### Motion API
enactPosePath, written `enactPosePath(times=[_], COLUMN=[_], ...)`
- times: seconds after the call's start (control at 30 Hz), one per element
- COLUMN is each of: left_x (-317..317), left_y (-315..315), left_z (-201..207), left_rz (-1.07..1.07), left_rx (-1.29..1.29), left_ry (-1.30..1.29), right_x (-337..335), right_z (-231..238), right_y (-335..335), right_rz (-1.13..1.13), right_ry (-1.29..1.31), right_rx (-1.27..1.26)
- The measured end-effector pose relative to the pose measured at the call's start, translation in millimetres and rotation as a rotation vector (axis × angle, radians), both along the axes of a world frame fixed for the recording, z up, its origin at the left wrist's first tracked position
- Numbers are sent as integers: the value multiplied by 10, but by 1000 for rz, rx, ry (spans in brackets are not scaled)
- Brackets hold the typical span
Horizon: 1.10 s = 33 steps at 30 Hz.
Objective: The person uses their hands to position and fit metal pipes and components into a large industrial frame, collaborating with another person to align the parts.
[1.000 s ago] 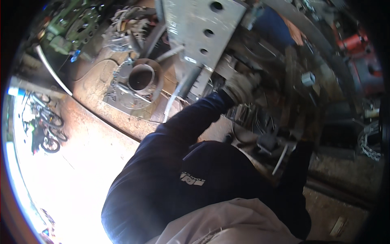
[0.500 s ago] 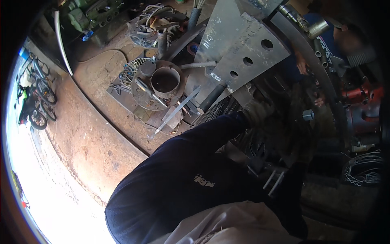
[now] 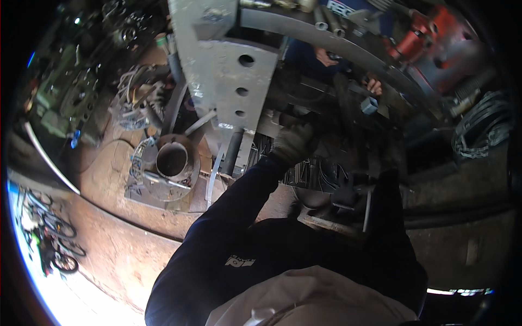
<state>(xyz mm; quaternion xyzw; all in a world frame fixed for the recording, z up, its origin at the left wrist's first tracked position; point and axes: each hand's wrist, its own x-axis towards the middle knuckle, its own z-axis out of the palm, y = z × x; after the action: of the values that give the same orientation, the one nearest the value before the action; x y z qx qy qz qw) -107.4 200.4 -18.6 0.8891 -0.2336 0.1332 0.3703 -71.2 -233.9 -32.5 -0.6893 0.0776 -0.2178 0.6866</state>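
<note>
My left hand [image 3: 292, 142], in a pale work glove, reaches into the shadow under the steel frame. Its fingers are curled, and what they hold is too dark to make out. Just left of it a flat steel plate [image 3: 246, 73] with three round holes stands tilted, with a dark round bar [image 3: 233, 151] at its lower end. My right hand [image 3: 385, 156] lies in deep shadow farther right, its fingers hidden in the dark. Between my hands is a dark mass of metal whose shape does not show. Several thin rods [image 3: 296, 173] lie below my left hand.
Another person's hands [image 3: 326, 57] work beyond the frame, near a small square tube [image 3: 369, 105]. A curved steel beam [image 3: 337, 37] crosses above. A metal ring [image 3: 173, 159] stands at left, a red machine [image 3: 435, 46] at upper right, coiled wire [image 3: 481, 124] at right.
My view has swung to the right, so the plate and ring appear farther left. My right sleeve now stretches forward into the shadow. The left glove stays under the frame.
</note>
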Motion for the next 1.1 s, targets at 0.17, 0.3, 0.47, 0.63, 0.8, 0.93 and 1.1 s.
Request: enactPosePath(times=[0.17,0.3,0.47,0.63,0.8,0.93,1.1], left_x=[-100,-48,-51,-201,-371,-277,-328], left_y=[-56,-108,-61,-14,100,-10,67], left_z=[191,95,48,120,-113,-91,29], left_rz=[-37,15,-27,-42,-53,-186,-165], left_rx=[-70,-51,-125,-392,-694,-1068,-1121], left_ry=[-74,-113,-146,15,114,304,370], right_x=[-12,-37,-82,-115,-182,-203,-289], right_z=[-71,-85,23,56,76,156,238], right_y=[-82,-100,247,121,388,347,518], right_rz=[-194,-217,-201,-214,-157,-144,-50], right_ry=[12,-143,-32,-95,-136,-142,-143], right_rx=[-187,-509,-51,3,52,71,178])
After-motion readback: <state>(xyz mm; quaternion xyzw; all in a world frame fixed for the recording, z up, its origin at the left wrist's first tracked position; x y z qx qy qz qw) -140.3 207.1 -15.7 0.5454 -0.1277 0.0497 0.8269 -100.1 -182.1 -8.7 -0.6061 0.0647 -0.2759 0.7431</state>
